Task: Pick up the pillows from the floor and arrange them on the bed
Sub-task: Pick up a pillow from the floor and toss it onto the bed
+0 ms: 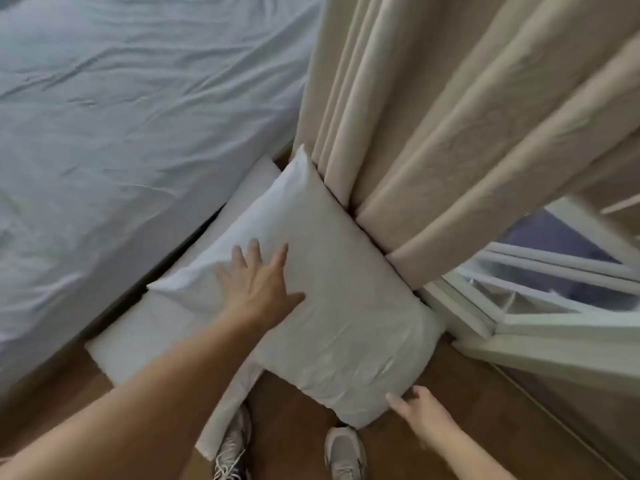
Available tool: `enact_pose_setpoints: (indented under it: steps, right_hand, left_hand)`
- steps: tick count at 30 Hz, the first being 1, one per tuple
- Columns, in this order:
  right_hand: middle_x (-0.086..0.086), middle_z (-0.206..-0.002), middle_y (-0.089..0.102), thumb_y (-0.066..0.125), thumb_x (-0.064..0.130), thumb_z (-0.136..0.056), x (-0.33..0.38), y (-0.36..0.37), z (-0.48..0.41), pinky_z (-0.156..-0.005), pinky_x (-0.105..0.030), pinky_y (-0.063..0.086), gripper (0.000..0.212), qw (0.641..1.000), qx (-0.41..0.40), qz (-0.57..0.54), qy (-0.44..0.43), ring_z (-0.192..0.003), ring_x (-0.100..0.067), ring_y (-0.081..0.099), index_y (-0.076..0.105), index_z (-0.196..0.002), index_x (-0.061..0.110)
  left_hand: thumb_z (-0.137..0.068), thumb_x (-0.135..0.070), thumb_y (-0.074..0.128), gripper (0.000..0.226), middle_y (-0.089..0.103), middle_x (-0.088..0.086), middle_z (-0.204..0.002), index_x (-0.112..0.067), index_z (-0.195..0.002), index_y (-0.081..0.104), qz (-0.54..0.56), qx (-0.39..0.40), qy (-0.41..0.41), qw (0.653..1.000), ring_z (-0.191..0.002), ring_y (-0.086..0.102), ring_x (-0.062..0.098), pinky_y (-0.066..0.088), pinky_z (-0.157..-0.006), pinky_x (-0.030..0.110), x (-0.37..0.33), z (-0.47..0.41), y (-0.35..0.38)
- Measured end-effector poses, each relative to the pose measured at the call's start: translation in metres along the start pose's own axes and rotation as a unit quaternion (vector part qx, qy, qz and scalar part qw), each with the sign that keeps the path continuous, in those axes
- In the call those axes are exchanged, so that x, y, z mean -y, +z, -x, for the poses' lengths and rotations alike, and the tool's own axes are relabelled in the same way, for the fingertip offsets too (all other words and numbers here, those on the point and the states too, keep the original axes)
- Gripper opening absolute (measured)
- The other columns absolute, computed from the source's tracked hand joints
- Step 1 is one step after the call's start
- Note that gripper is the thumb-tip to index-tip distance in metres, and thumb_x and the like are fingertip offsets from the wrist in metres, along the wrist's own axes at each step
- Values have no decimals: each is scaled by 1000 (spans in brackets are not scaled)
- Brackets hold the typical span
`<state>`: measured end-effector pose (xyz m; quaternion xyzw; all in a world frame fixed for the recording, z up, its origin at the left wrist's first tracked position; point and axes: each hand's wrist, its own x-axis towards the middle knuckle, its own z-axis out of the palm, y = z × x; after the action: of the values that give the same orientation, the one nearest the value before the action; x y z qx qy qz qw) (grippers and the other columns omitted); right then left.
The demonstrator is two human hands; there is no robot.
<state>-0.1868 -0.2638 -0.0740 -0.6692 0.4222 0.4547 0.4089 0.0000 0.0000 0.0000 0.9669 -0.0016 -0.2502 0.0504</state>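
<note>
In the head view, two white pillows are seen on the wooden floor (304, 403), in the gap between the bed (138, 116) and the curtain (450, 133). The upper pillow (332, 289) lies on top of the lower pillow (145, 334) and is set at an angle across it; its far corner and its right edge are pressed against the folds of the curtain. The lower pillow lies just beside the side of the bed, and only its left portion and a narrow strip near the left shoe (232, 448) are exposed. The left hand (258, 285) is laid flat on the left part of the upper pillow, palm down, with the grip apart and the fingers spread; nothing is enclosed by it. The right hand (420, 414) is placed at the near corner of the upper pillow, with the fingertips touching the fabric edge; the grip is apart and is not closed on the pillow. The bed is covered by a creased light blue sheet, and no pillow is seen on the part of it in view. A white window frame (540, 320) is seen at the right, below the curtain. The right shoe (346, 452) is planted on the floor just below the near corner of the upper pillow.
</note>
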Motion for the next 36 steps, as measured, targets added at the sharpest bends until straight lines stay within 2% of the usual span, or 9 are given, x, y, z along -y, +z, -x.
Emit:
enact_pose_setpoints:
  steps: [5,8,13,17,22,28,31,34,36]
  right_hand:
    - [-8,-153,35,69,85,-42,33,37,-127,-109,-50,37,141,968,-95,-230,32,-132,-34,41,7,-154,23]
    - [-7,-156,28,51,99,-34,52,67,-181,-114,-50,28,148,944,-183,-272,39,-138,-33,33,7,-154,25]
    - [-19,-138,48,53,77,-73,60,103,-230,-90,-38,42,104,874,-329,-354,60,-115,-35,52,27,-146,9]
    - [-18,-131,55,47,45,-95,55,97,-198,-94,-37,41,60,886,-326,-327,33,-110,-34,54,43,-138,3]
    - [-16,-130,55,44,38,-97,77,95,-66,-101,-44,42,51,898,-339,-281,10,-109,-34,53,45,-136,5]
    - [-29,-116,62,47,24,-96,291,140,104,-90,-44,44,36,911,-327,-189,-167,-105,-41,57,58,-113,-7]
    - [-28,-119,60,44,21,-97,443,184,181,-86,-38,41,36,910,-291,-28,-294,-108,-40,56,56,-118,-5]
    - [-16,-95,51,43,23,-97,595,247,279,-74,-31,34,14,886,-163,-6,-435,-89,-24,51,53,-102,14]
    - [-10,-91,44,52,22,-94,656,282,332,-72,-31,33,9,869,-105,-15,-483,-85,-20,44,45,-98,16]
  left_hand:
    - [-48,-84,64,134,-19,19,-155,-40,-140,-24,3,-39,2,999,-141,-14,45,0,-106,72,25,-103,77]
    - [-51,-83,61,128,14,25,-150,-36,-143,-15,-4,-97,48,994,-136,17,44,18,-106,68,35,-122,122]
    - [-68,-67,64,75,52,16,-107,-21,-122,38,37,-174,158,971,-95,52,37,40,-71,45,44,-129,148]
    - [-82,-58,56,44,64,10,-84,-22,-86,31,40,-182,219,958,-72,62,35,31,-55,35,50,-118,118]
    - [-84,-55,55,38,65,8,-78,-19,-85,41,44,-173,222,959,-67,63,35,29,-52,35,97,-74,16]
    - [-81,-58,56,41,66,16,-72,-19,-82,46,66,-276,58,957,-62,64,38,33,-51,34,257,-44,-196]
    - [-82,-55,60,42,61,22,-80,-15,-88,48,48,-383,-80,919,-72,62,42,48,-59,45,368,-32,-296]
    - [-82,-41,66,43,52,32,-98,-6,-102,50,17,-452,-231,861,-89,55,49,46,-79,60,475,-5,-410]
    - [-84,-42,62,48,53,29,-109,-8,-114,49,-39,-443,-254,859,-96,54,47,45,-83,58,513,17,-453]
